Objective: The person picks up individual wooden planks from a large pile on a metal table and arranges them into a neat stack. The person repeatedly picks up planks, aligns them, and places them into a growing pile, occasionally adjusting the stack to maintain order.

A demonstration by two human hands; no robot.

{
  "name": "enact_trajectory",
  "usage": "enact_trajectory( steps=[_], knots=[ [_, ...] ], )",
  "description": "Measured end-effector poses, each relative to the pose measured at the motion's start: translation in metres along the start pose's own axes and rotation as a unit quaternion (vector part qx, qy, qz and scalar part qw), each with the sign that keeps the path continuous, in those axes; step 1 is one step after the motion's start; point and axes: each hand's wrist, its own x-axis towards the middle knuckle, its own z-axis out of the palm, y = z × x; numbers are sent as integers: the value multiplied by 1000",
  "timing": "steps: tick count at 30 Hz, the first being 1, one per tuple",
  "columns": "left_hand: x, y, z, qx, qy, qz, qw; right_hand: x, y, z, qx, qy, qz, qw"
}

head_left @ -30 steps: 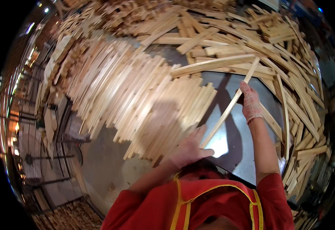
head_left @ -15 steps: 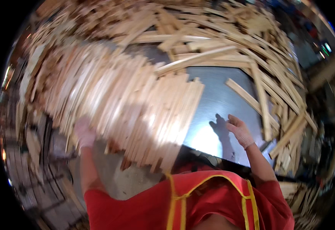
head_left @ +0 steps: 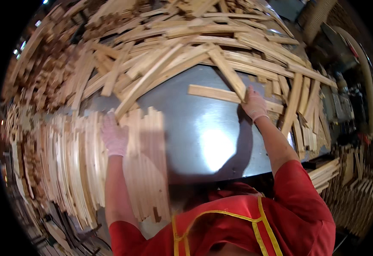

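- Two gloved hands are in view, both the person's own, each in a pale knit glove.
- The left hand [head_left: 114, 137] lies at nine o'clock, its grip spread flat on the stack of wooden slats [head_left: 84, 166] and closed round nothing; its fingertips reach the lower end of one long slanting slat [head_left: 152, 81].
- The right hand [head_left: 254, 103] is at two o'clock, palm down, its grip pressing where two slats meet: a flat slat [head_left: 214, 94] lying crosswise on the bare metal and a diagonal slat [head_left: 227, 72] above it. Whether the fingers curl round either one I cannot tell.
- One shiny metal desk [head_left: 203, 141] carries everything, bare at centre.
- The loose slats in the heap [head_left: 186, 34] from ten to three o'clock are too many to count.
- Half a second ago the left hand was low at the stack's outer edge and the right hovered open over bare metal; now both are higher, resting on wood.
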Motion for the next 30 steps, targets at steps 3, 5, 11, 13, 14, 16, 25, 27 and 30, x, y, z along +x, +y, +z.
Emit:
enact_trajectory(
  steps=[3,5,11,13,14,16,25,27,30],
  knots=[
    [40,-12,37,-81,18,-23,996,16,8,-11,49,-105,-33,993],
    [65,-20,34,-84,-65,-38,994,13,23,-4,239,-116,-15,964],
    [-8,60,-61,-188,-131,58,972,-85,14,5,684,-205,75,696],
    [-90,62,-43,-351,-298,-9,888,-121,-9,13,664,-301,-4,684],
    [-132,87,-52,-320,-273,29,907,-136,-21,17,600,-332,-10,728],
    [-205,128,-85,-343,-321,5,883,-167,-45,22,455,-385,-30,803],
    [-313,91,-65,-240,-209,47,947,-240,-166,37,260,-476,-241,804],
    [-297,81,-44,-175,-121,107,971,-237,-182,47,269,-502,-279,773],
    [-294,68,-24,-134,-94,137,977,-217,-163,19,386,-454,-231,769]
  ],
)
